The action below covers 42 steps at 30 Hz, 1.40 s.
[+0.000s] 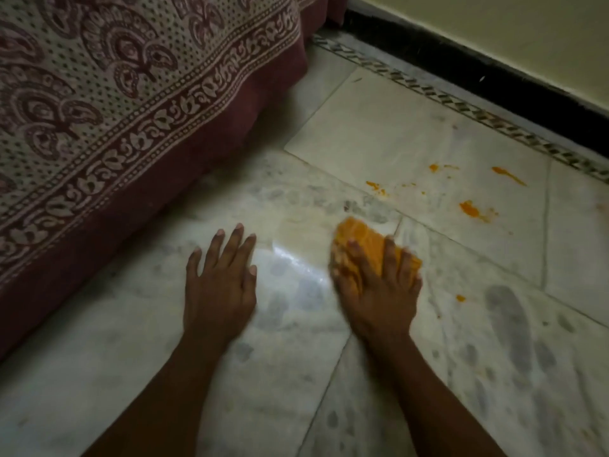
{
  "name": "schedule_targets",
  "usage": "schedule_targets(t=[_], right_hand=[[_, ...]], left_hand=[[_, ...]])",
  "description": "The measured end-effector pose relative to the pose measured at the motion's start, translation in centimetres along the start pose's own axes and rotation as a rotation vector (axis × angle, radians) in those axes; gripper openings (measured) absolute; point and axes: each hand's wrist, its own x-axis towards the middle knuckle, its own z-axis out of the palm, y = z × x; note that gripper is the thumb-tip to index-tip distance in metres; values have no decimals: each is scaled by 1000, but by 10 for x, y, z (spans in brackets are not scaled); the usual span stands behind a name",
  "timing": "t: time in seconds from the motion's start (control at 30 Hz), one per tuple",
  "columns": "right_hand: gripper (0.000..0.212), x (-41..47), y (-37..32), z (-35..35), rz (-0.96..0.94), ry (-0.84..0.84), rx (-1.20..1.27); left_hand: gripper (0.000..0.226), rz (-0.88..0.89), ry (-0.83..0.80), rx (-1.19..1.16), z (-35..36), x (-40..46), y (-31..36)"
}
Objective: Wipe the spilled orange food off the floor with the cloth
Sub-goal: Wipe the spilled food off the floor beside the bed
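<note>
Two bare forearms reach forward from the near edge over a pale marble floor [428, 133] with grey veining and tile seams. The left hand [220, 285] lies flat on the floor, fingers straight and spread, its grip wide and holding nothing. Just to its right a bright glare of reflected light sits on the tile between the hands.

The right hand [379, 288] presses down on a bunched cloth [365, 239], stained orange, its fingers spread over the fabric; the hand is blurred, so I cannot tell whether the fingertips curl into the cloth or lie straight on it. The cloth pokes out ahead of the fingertips and touches the floor.

To the right of that hand lies one small orange spot [460, 298]. Farther off, beyond the cloth and apart from it, the orange food [471, 209] lies in scattered smears and specks across a lighter tile.

At the left a bed draped in a maroon and cream patterned bedsheet [108, 94] hangs to the floor. At the far side a patterned inlay strip [461, 107] runs along a black skirting [494, 70] under a pale wall [510, 24].
</note>
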Motion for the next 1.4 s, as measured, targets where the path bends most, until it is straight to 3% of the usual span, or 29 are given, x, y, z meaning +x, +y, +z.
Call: schedule_targets(t=[0.1,0.2,0.33,0.47,0.57,0.63,0.77,0.87,0.93,1.0,1.1,1.2,1.27,1.33,1.4], right_hand=[[66,60,-46,22,178,27,88],[65,67,-85,38,-55,0,106],[62,9,-50,9,-310,-53,62],[64,25,2,-4,-32,-82,15],[68,94,-27,6,205,-56,96],[69,130,-61,23,216,-40,147],[62,99,-95,40,-155,-15,103],[62,37,-48,13,-353,-38,88],[63,36,-12,2,-257,-47,82],[64,67,-1,4,-21,-65,32],[78,130,-35,6,186,-44,114],[69,146,-84,25,18,-106,119],[60,120,-91,38,-151,-46,88],[57,76,-71,31,-383,-33,103],[59,51,-26,14,-489,-38,158]], left_hand=[[58,-11,0,-3,3,-4,-1],[57,-20,-16,8,4,-7,-3],[58,2,-18,23,-4,-2,0],[57,-1,4,8,-3,1,1],[57,-3,32,2,3,-2,2],[57,-13,36,12,7,-2,1],[58,-4,-8,65,7,-1,-5],[57,8,2,62,0,5,-2],[57,3,5,59,0,4,1],[57,4,4,43,4,3,-2],[57,0,4,29,8,1,-4],[57,-5,13,8,10,-2,-7],[57,13,6,8,7,-2,-6],[56,22,14,7,4,0,-3],[55,26,14,-4,1,2,-4]])
